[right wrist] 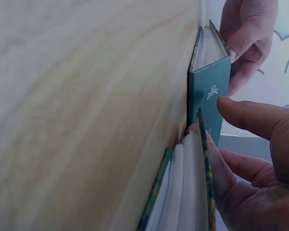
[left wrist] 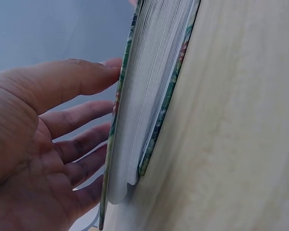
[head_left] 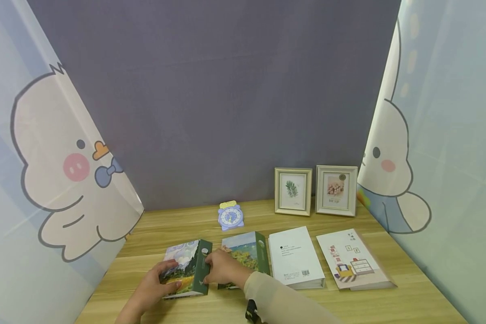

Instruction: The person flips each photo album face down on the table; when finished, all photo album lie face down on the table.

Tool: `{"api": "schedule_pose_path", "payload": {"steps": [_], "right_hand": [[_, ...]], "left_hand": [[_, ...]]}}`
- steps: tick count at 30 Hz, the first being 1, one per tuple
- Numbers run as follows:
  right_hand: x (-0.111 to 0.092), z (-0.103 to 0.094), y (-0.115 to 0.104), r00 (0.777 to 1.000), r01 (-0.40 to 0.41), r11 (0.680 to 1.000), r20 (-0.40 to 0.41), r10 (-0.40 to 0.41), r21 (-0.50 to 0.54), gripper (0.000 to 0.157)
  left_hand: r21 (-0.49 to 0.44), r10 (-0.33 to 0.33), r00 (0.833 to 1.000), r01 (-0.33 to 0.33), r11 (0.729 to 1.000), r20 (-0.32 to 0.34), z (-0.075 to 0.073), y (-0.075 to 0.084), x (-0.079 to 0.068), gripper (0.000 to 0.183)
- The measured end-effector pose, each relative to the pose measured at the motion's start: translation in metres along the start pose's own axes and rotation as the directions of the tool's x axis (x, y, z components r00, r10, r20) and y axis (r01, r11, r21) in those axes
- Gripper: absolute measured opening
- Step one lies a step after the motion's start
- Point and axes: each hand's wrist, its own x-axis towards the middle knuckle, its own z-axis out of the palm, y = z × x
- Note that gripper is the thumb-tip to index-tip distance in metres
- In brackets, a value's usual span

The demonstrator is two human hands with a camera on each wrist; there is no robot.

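My left hand (head_left: 151, 281) lays its fingers and thumb on the painted front cover of a thick book (head_left: 186, 256) lying flat at the left. In the left wrist view, the fingers are fairly straight and touch that cover beside the page edges. On the same book's green spine, my right hand (head_left: 226, 268) rests its thumb and fingertips. Its thumb (right wrist: 253, 115) meets the spine in the right wrist view. Under that hand lies a second green-spined book (head_left: 243, 247) with a seaside painting, its lower part partly hidden.
Farther right lie a white book (head_left: 295, 256) and a book with a furniture drawing (head_left: 352, 261). Behind them stand a gold-edged picture frame (head_left: 293, 211) and a white one (head_left: 336, 213). A purple clock-shaped item (head_left: 231, 217) sits at the back of the wooden table (head_left: 178, 220).
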Motion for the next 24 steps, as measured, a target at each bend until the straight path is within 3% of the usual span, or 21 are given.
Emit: {"api": "schedule_pose_path", "payload": {"steps": [9,17,24], "right_hand": [[-0.014,-0.020,0.011,0.998,0.054,0.976,-0.005,-0.055,0.209,0.044],[-0.031,-0.056,0.034,0.990,0.134,0.974,-0.076,-0.122,0.182,0.031],[-0.046,-0.086,0.057,0.989,0.125,0.979,-0.104,-0.108,0.164,0.030]], "left_hand": [[0.010,-0.017,1.000,0.017,1.000,0.016,-0.003,0.007,-0.002,0.068],[0.068,0.061,0.998,-0.060,0.996,-0.015,-0.007,0.022,0.004,0.056],[0.136,0.114,0.991,-0.103,0.985,-0.074,-0.006,0.033,0.018,0.049]]}}
